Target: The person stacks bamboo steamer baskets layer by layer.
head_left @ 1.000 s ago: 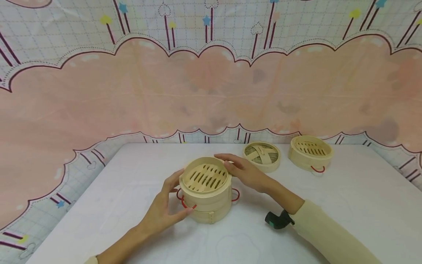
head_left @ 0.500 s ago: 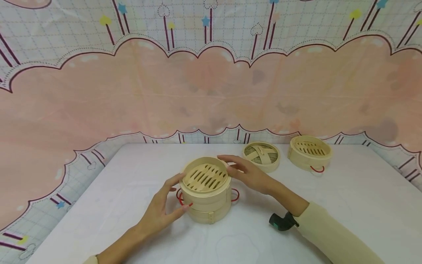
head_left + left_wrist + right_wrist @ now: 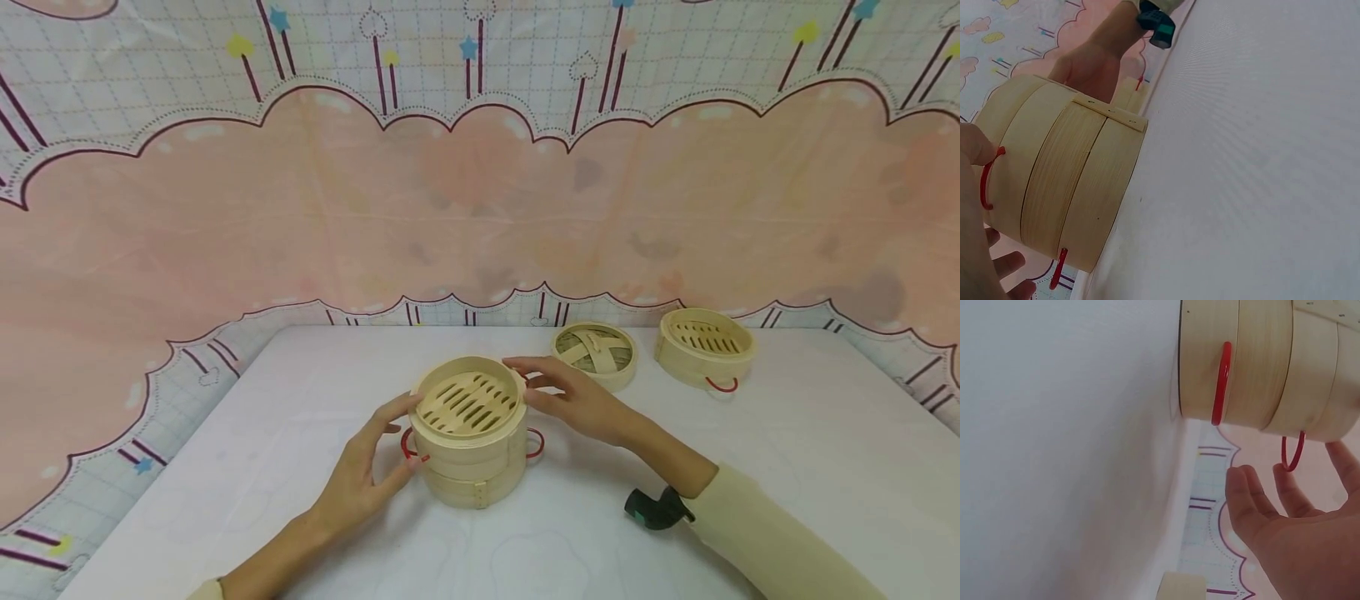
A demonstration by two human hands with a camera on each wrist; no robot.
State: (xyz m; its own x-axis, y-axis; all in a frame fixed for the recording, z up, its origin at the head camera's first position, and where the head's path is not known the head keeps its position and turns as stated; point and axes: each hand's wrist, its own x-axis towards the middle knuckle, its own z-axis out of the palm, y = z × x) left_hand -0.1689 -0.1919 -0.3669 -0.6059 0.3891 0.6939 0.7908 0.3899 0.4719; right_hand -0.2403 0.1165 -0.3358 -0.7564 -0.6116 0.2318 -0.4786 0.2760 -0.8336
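Two stacked bamboo steamer baskets stand upright on the table, slats showing in the top one. Red loop handles stick out at their sides. My left hand is at the left side, its index fingertip at the upper rim and its thumb at a red handle. The other left fingers hang loose below in the left wrist view. My right hand is at the right back of the upper rim, fingers spread. In the right wrist view one fingertip is right at the upper basket and another is near a red handle.
Behind the right hand lies a round bamboo lid with crossed strips. Farther right stands another steamer basket with a red handle. A patterned cloth hangs behind the white table. The right wrist wears a black device.
My right hand has drifted right, away from the rim. My left thumb has drawn back leftward along the red handle. The stacked baskets have stayed in place.
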